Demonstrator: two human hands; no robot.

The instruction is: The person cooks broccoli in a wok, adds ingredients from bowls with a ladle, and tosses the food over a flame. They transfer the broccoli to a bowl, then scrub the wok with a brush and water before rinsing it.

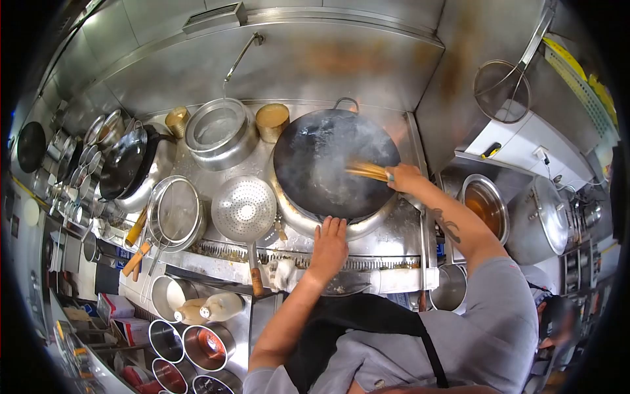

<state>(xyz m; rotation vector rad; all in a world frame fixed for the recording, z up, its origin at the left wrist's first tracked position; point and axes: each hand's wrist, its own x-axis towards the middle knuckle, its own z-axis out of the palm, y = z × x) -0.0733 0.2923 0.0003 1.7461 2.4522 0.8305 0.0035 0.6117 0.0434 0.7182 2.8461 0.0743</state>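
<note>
A large dark wok (pixel 302 167) sits on the round burner ring (pixel 357 228), with steam rising from it and some liquid inside. My right hand (pixel 405 178) is closed round a bamboo wok brush (pixel 367 171), whose bristles reach into the right half of the wok. At the near edge of the wok my left hand (pixel 331 248) grips the rim, its fingertips over the edge; what lies under the palm is hidden. A loop handle (pixel 346 102) stands up at the wok's far side.
Left of the wok are a perforated skimmer (pixel 245 209), a mesh strainer (pixel 177 209) on a pot, and a lidded-looking steel pot (pixel 220 134). A ladle (pixel 415 202) lies at the right. Beyond stand a bowl of brown liquid (pixel 484 207) and a stockpot (pixel 541 217).
</note>
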